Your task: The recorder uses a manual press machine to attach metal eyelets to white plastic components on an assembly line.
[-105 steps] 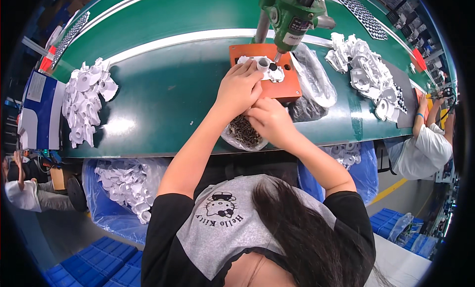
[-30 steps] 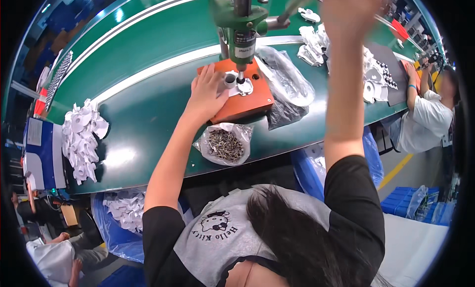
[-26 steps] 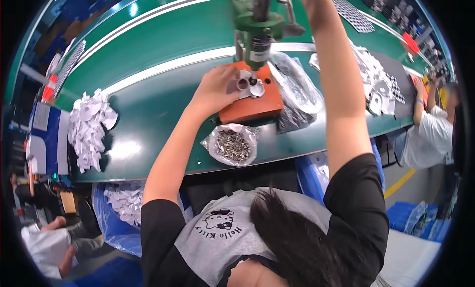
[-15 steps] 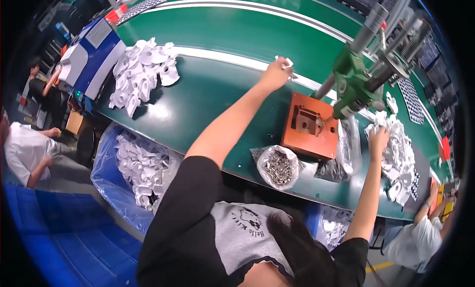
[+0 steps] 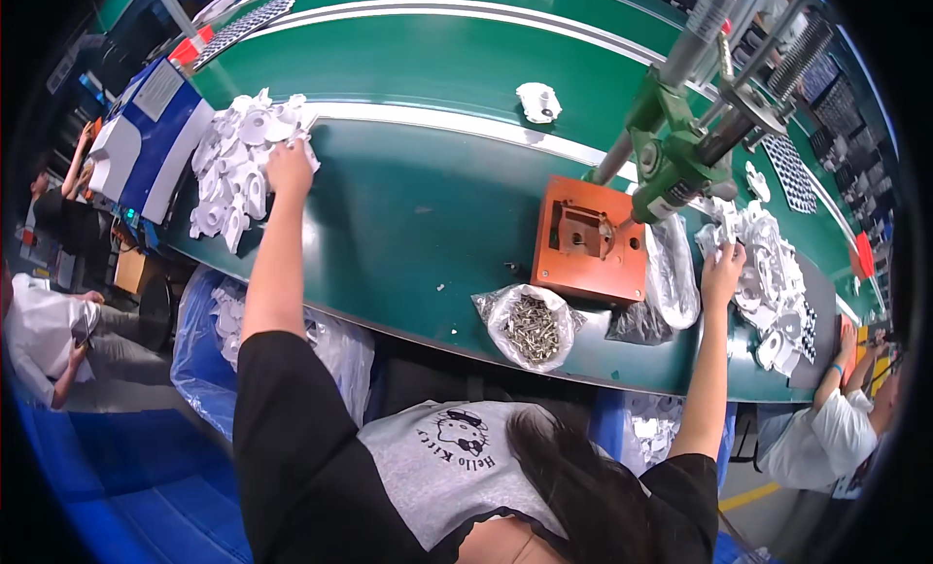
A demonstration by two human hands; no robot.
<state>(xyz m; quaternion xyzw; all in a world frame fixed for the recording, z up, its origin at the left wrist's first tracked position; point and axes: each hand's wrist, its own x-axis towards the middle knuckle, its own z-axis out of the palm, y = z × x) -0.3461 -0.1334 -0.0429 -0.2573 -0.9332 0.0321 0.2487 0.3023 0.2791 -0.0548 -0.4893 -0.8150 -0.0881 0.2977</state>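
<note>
My left hand [image 5: 290, 168] is at the near right side of a pile of white plastic parts [image 5: 230, 166], its fingers bent round one of them. At the right, my right hand [image 5: 722, 273] has its fingers closed on a white plastic part [image 5: 717, 236] at the left edge of a second pile [image 5: 775, 297]. Between the hands stands a green hand press [image 5: 680, 161] over an orange fixture block [image 5: 595, 258]. An open bag of small metal pins or screws [image 5: 533, 329] sits just in front of the block. One white part with a dark round spot [image 5: 538, 103] lies on the green conveyor belt.
A blue and white machine [image 5: 151, 141] borders the left pile. Clear plastic bags [image 5: 671, 277] lie beside the fixture. Below the bench edge, lined blue bins [image 5: 209, 370] hold more white parts. Co-workers [image 5: 821, 438] are at both sides. Perforated trays [image 5: 787, 173] rest along the belt.
My left hand has let go of a white part, now on the belt, and moved left to the left pile. My right hand stays at the right pile. The view has shifted slightly.
</note>
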